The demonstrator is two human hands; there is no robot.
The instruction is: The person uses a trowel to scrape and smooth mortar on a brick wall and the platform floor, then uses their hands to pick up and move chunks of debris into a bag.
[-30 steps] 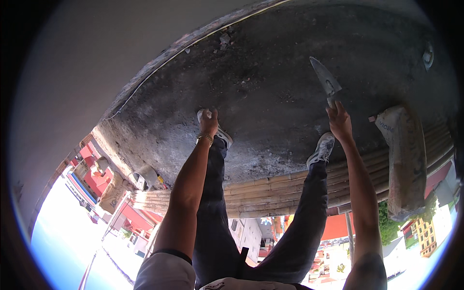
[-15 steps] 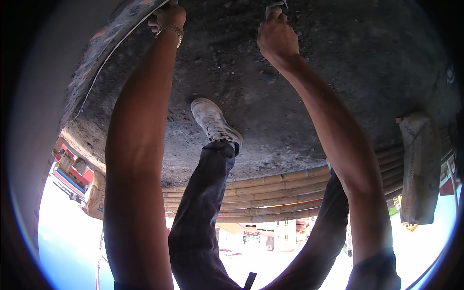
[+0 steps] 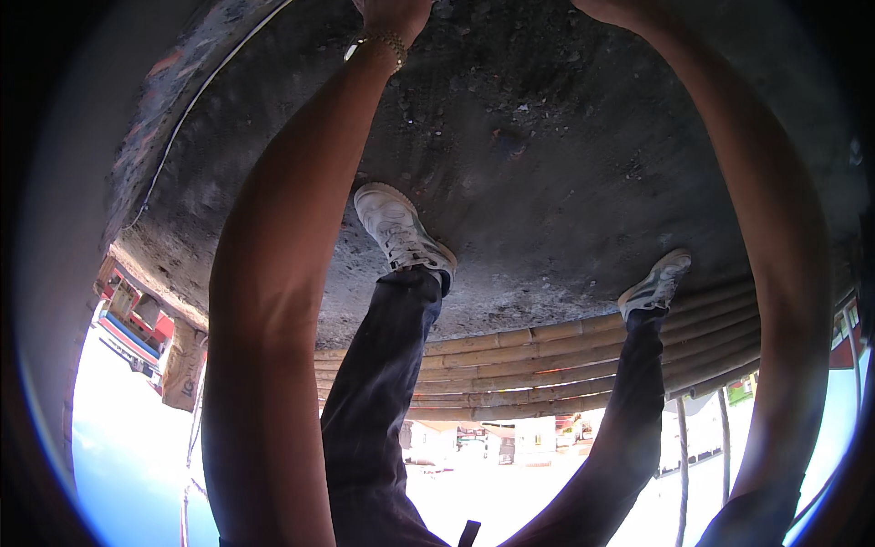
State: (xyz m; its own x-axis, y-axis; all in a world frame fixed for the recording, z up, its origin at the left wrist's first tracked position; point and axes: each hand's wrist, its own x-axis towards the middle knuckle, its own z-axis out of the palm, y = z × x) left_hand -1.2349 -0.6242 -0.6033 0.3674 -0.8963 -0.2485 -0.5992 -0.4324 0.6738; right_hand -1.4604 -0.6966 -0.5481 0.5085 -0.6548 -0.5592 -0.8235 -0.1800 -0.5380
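My left hand [image 3: 396,16] is cut off by the top edge, above the dark, gritty surface [image 3: 510,109], with a gold-coloured band [image 3: 387,47] at its wrist. My right hand [image 3: 609,11] is also at the top edge, further right. The fingers of both are out of sight, so I cannot tell what they hold or touch. Below them are my white left shoe [image 3: 396,228] and right shoe [image 3: 654,281] on the surface, between my forearms.
A wall [image 3: 68,201] runs down the left, with a pale cable [image 3: 182,114] along its base. Bamboo poles [image 3: 510,365] edge the rough surface behind my feet. A paper sack [image 3: 182,365] lies at the left end. Buildings [image 3: 510,442] and posts [image 3: 682,456] show beyond.
Both hands have moved up toward the top edge. The trowel my right hand held is out of view now. Over the last half second that hand moved rightward, uncovering my right shoe.
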